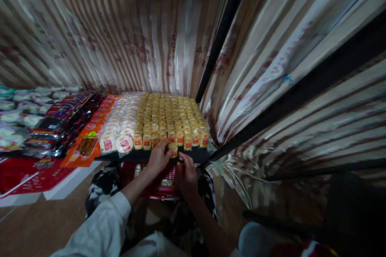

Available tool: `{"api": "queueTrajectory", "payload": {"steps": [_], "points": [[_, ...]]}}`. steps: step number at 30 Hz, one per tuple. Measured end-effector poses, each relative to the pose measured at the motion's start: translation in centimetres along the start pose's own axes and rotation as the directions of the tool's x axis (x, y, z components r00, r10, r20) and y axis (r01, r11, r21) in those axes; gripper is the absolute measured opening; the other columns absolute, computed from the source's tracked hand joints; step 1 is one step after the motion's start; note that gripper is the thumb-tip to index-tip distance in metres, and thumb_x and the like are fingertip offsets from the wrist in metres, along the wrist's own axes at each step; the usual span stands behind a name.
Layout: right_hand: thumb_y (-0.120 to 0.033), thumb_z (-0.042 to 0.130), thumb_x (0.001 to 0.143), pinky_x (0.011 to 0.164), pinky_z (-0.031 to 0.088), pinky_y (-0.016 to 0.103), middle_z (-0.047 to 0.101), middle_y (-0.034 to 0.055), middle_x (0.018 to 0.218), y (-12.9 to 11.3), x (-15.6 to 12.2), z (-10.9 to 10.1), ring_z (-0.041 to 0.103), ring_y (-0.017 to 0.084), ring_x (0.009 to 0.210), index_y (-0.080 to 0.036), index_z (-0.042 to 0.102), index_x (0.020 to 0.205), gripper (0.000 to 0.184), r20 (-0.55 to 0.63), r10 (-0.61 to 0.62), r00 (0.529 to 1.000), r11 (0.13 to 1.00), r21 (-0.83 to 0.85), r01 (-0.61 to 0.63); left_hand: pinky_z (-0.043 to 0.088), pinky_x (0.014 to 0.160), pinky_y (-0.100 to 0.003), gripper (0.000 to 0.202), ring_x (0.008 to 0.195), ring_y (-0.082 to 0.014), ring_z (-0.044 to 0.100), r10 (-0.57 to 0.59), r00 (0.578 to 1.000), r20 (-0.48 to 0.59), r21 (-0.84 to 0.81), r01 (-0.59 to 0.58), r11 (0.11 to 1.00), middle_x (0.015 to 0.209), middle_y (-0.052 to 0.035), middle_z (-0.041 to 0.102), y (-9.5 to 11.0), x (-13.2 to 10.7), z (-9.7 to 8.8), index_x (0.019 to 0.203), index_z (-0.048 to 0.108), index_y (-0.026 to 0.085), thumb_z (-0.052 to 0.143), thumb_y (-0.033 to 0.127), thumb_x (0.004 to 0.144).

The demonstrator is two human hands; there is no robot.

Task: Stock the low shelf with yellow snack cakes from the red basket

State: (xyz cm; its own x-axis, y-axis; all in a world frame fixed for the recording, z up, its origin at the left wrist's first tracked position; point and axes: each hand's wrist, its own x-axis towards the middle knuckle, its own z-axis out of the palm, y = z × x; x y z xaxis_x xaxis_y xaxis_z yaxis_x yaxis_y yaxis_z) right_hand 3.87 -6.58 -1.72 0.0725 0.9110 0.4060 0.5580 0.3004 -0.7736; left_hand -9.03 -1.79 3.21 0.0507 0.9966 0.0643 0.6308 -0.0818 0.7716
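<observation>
At the front edge of a dark shelf, my left hand (159, 157) is closed, with thumb and fingers on a small yellow wrapped snack packet (173, 148) that has a red-and-orange label. My right hand (186, 170) is just to the right of that packet, its fingers curled inward; what they hold, if anything, is hidden. Behind both hands, rows of the same yellow packets (169, 114) cover the shelf's right part. Round white wrapped cakes (124, 143) lie in a block to their left.
Left of the cakes are an orange snack bag (87, 140), dark red packs (57, 120) and white-green packets (30, 106). A red box (167, 180) with packets sits below the shelf (135, 155), between my knees. Striped sheeting (144, 28) and a black pole (223, 32) stand behind.
</observation>
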Motion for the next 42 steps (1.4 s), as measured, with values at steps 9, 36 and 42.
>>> {"api": "queueTrajectory", "payload": {"steps": [9, 36, 42], "points": [[-0.030, 0.030, 0.090, 0.089, 0.044, 0.034, 0.057, 0.0113, 0.105, 1.4, 1.0, 0.3, 0.053, 0.018, 0.099, -0.016, 0.052, 0.111, 0.034, 0.048, 0.025, 0.999, 1.000, 0.001, -0.025, 0.041, 0.089, -0.036, 0.028, 0.099, -0.0212, 0.053, 0.027, 0.999, -0.044, 0.056, -0.025, 0.998, 0.104, -0.0111, 0.059, 1.1, 2.6, 2.7, 0.109, 0.053, 0.014, 0.047, 0.021, 0.082], [-0.025, 0.031, 0.089, 0.092, 0.043, 0.034, 0.055, 0.0119, 0.107, 2.0, 0.9, 1.1, 0.052, 0.017, 0.103, -0.016, 0.054, 0.112, 0.034, 0.069, 0.026, 0.997, 0.999, 0.038, -0.029, 0.043, 0.083, -0.030, 0.021, 0.088, -0.0152, 0.054, 0.069, 0.988, -0.137, -0.016, -0.072, 0.997, 0.093, -0.0069, 0.056, -0.5, -0.1, 4.2, 0.092, 0.058, 0.016, 0.038, 0.016, 0.086], [-0.019, 0.034, 0.086, 0.084, 0.045, 0.029, 0.061, 0.0084, 0.096, 2.5, -2.2, 2.2, 0.057, 0.016, 0.092, -0.018, 0.060, 0.097, 0.028, 0.385, 0.085, 0.919, 0.995, 0.007, -0.095, 0.043, 0.082, -0.028, 0.022, 0.088, -0.0153, 0.054, 0.113, 0.994, -0.008, -0.034, -0.113, 0.993, 0.087, -0.0056, 0.057, -3.7, -5.0, 3.0, 0.087, 0.059, 0.018, 0.036, 0.020, 0.086]]}}
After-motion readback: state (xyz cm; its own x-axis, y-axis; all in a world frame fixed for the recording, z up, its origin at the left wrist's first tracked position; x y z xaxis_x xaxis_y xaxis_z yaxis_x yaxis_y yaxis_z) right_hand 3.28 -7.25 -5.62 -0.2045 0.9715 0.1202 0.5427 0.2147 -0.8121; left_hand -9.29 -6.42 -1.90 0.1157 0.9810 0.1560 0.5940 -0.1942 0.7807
